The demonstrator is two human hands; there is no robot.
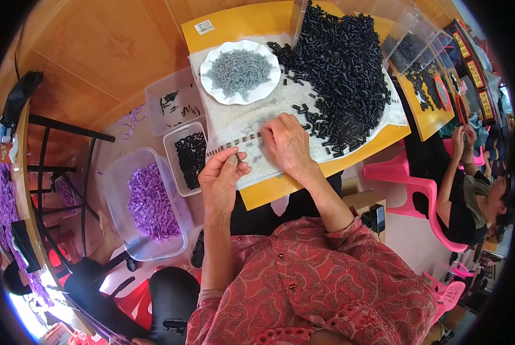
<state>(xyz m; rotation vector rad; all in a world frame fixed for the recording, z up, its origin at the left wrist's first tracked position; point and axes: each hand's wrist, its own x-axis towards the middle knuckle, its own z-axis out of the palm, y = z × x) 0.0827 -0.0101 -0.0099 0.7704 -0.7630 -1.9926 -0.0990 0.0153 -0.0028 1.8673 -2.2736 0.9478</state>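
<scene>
My left hand (225, 173) is just above the near left part of a white cloth (223, 123), thumb and fingers pinched together. Whatever is between those fingertips is too small to name. To its right, my right hand (289, 145) has its fingers curled down at the cloth, hiding what they may hold. A row of dark dashes (234, 142) runs along the cloth beside both hands. Small clear pieces lie scattered near my fingers. Beyond my right hand spreads a large heap of short black plastic pieces (349, 69). A white scalloped plate (208, 92) holds a mound of small clear-grey pieces (240, 72).
Left of the yellow table (269, 192) stand a white basket of black parts (176, 172), a clear bin (154, 103), and a tub (116, 195) of purple pieces (151, 201). A clear box (421, 43) sits back right. A pink chair (404, 172) and another person (470, 184) are rightward.
</scene>
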